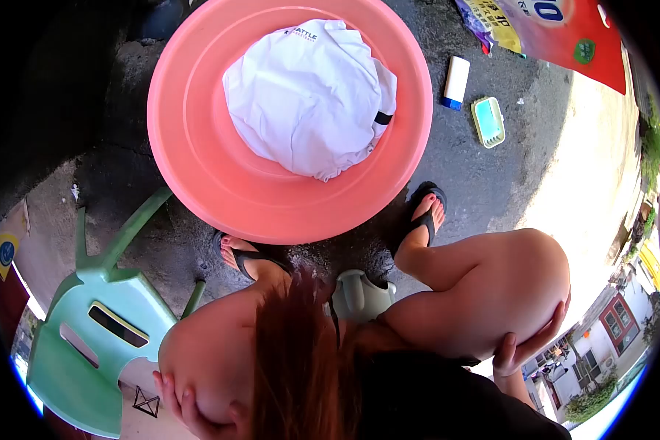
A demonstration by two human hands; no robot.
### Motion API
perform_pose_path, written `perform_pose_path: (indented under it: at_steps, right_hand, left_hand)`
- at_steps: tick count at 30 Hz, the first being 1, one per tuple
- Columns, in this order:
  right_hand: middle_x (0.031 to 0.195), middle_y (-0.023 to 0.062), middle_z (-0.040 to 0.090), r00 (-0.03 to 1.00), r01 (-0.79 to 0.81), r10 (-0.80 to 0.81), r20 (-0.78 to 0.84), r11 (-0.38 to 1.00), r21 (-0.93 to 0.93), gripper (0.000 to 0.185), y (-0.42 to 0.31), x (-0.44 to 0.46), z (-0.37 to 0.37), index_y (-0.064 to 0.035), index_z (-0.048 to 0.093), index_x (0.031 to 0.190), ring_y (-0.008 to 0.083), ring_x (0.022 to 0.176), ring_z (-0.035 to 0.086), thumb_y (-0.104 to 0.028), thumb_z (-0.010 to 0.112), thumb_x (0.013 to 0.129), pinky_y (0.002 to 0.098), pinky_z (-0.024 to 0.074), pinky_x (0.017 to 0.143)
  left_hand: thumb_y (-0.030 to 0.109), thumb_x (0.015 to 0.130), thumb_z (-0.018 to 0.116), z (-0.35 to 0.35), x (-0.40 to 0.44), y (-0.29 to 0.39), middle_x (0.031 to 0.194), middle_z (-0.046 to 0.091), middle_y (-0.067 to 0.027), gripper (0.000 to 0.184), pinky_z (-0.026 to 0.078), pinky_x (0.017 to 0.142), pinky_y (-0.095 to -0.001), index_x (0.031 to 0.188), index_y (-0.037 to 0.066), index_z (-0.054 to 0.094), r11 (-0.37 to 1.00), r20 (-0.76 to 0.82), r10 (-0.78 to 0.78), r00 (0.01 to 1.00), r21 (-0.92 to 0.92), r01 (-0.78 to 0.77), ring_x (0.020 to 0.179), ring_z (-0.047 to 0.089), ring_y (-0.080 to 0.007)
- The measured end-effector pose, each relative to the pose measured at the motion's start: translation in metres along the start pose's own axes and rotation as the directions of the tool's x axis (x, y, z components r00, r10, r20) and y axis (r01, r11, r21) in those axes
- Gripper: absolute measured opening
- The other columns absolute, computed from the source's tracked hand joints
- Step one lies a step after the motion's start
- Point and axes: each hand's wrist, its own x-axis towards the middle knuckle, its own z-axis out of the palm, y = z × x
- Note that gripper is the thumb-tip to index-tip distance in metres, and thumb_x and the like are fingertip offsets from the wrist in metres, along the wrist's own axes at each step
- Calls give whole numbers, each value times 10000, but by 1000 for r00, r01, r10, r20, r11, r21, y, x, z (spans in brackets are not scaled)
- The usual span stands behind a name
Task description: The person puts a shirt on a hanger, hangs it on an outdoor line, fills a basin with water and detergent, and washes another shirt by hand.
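Note:
My left hand [187, 405] rests against my left knee, its fingers apart and nothing held in them. On the other side, my right hand [529, 347] cups the outside of my right knee with fingers spread, also holding nothing. Beyond my feet stands a large round pink basin [191, 158], away from both hands. Inside it a white garment [301, 103] lies bunched, with dark lettering near its top and a small black patch at its right side. Hair hangs across the lower middle and covers part of my lap.
A green plastic chair [59, 352] stands at the left. Right of the basin lie a soap dish [488, 122] with something blue in it and a white, blue-ended object [456, 82]. A red printed packet [565, 44] is at top right. Between my feet sits a grey-green plastic piece [361, 297].

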Motion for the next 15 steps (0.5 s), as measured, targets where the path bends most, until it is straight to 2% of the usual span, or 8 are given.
perform_pose_path:
  at_steps: [1, 3, 6, 9, 13, 15]
  right_hand:
    - [1449, 246, 129, 1000, 4, -4, -15, 1000, -4, 814, 2, 0, 0, 2, 133, 1401, 357, 1335, 185, -437, 502, 823, 495, 139, 1069]
    - [1444, 248, 150, 1000, -4, 4, -12, 1000, 16, 820, -4, 12, 3, -4, 156, 1399, 355, 1334, 197, -442, 519, 809, 491, 141, 1071]
    - [1440, 242, 175, 999, -31, 31, -11, 999, -5, 814, -9, 28, 3, -6, 192, 1392, 358, 1330, 207, -438, 535, 795, 491, 144, 1070]
    - [1433, 244, 186, 1000, 2, -3, 20, 1000, 6, 791, -5, 32, 2, -1, 198, 1388, 362, 1327, 210, -404, 538, 798, 487, 147, 1070]
    - [1430, 249, 193, 999, 53, -53, -3, 998, 15, 771, -7, 27, 5, -6, 213, 1381, 367, 1324, 216, -377, 550, 796, 497, 162, 1064]
    - [1426, 251, 203, 999, 34, -34, -29, 999, 22, 773, -9, 22, 6, -10, 222, 1379, 369, 1323, 221, -390, 555, 794, 499, 168, 1063]
  left_hand:
    - [342, 866, 537, 6, -1, 1, 1337, 388, -225, 527, 293, 1044, -499, 1238, -17, 439, 1000, -74, -29, 997, -4, 29, 1250, 367, -407]
    - [334, 876, 520, 7, 15, 16, 1314, 418, -231, 508, 298, 1034, -493, 1219, -35, 457, 998, -70, 15, 997, 54, -11, 1234, 385, -399]
    - [330, 835, 557, 2, 23, 5, 1343, 363, -252, 546, 272, 1025, -533, 1240, -12, 427, 994, -19, -83, 996, -68, 82, 1253, 338, -432]
    - [311, 861, 537, 0, 34, 5, 1315, 403, -251, 501, 275, 1028, -519, 1222, -25, 448, 994, -7, -74, 997, -83, 74, 1244, 355, -427]
    - [338, 865, 532, 4, 24, -2, 1300, 428, -239, 522, 282, 1029, -509, 1207, -49, 459, 999, -70, -6, 998, -50, 2, 1223, 388, -411]
    - [350, 866, 529, 4, 17, 2, 1290, 434, -245, 528, 282, 1031, -512, 1202, -52, 462, 997, -96, -49, 994, -68, 42, 1221, 391, -411]
